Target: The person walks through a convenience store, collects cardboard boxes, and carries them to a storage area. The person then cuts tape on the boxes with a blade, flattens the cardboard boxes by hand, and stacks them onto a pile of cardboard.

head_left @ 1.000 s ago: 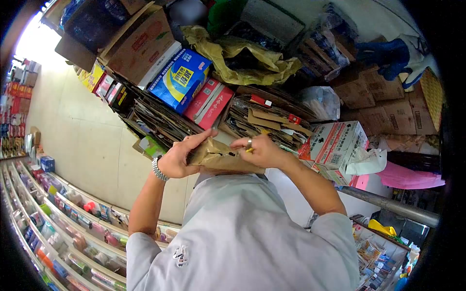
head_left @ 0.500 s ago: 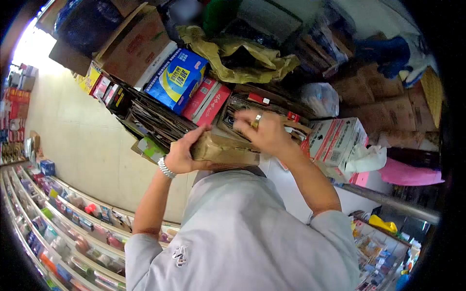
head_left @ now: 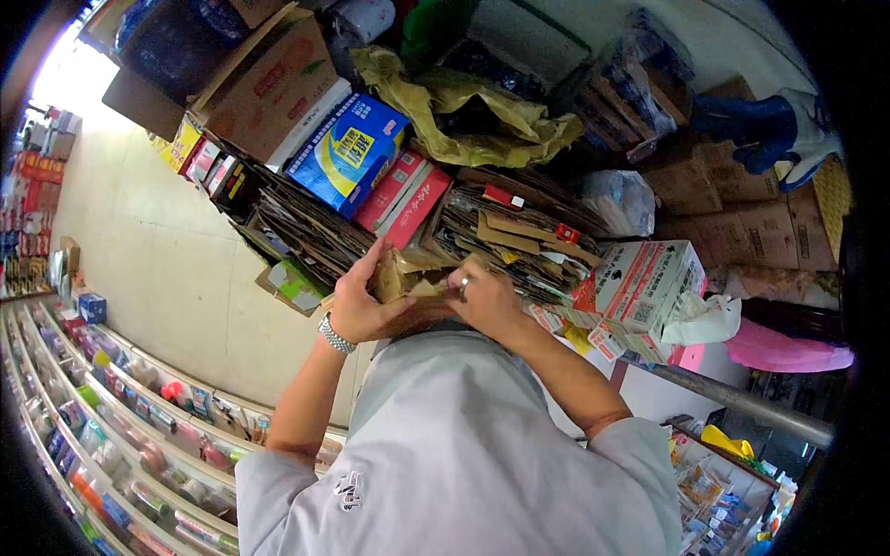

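Note:
Close against my body is a small brown cardboard box (head_left: 400, 274) with brown tape on it. My left hand (head_left: 360, 308), a metal watch on its wrist, grips the box from the left with the thumb across the near side. At the right end my right hand (head_left: 489, 301), wearing a ring, has its fingers closed on a raised flap of the box. The box's inside is hidden from me. Just beyond it stand stacks of flattened cardboard (head_left: 514, 236), packed upright.
A blue printed carton (head_left: 348, 153) and a red box (head_left: 403, 197) stand ahead, beside a yellow plastic sack (head_left: 464, 107). To the right are a white-and-red carton (head_left: 640, 287) and a metal rail (head_left: 742, 398). Stocked shelves (head_left: 139, 417) run along the left.
My right hand has come down from above the box onto its right end, where a flap now stands up. My left hand keeps its hold on the box.

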### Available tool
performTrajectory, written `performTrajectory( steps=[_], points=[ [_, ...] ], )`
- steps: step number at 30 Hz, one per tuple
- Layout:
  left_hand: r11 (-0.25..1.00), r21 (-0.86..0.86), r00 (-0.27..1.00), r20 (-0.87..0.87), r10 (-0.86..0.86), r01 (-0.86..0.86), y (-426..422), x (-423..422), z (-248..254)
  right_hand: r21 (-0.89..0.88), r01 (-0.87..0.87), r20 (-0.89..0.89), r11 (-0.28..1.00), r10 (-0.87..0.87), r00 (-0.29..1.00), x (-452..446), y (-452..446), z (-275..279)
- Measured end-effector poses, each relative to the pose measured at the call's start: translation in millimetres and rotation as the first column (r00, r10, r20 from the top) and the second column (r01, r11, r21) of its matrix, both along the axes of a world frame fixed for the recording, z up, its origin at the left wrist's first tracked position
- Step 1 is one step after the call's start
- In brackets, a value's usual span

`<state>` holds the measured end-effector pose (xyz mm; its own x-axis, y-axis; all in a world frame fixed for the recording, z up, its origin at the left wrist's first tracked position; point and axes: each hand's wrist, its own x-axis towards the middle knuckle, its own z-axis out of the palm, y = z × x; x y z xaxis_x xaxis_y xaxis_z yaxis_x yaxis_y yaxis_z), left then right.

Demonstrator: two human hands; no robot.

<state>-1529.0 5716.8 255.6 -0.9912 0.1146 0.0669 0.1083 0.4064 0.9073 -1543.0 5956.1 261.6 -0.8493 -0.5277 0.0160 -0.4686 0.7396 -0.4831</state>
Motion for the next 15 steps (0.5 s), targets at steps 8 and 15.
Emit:
performTrajectory(
  steps=[8,15],
  points=[
    [0.995,-0.037,0.991,-0.101,0.086,-0.090,-12,-4,10,-0.341,-0.074,0.014,0.937,0.084,0.996,-1,5,2],
    [0.995,0.089,0.900,-0.436,0.006,0.036,-9,1,8,-0.087,-0.032,-0.056,0.996,0.028,0.998,-27,28,20]
  ],
)
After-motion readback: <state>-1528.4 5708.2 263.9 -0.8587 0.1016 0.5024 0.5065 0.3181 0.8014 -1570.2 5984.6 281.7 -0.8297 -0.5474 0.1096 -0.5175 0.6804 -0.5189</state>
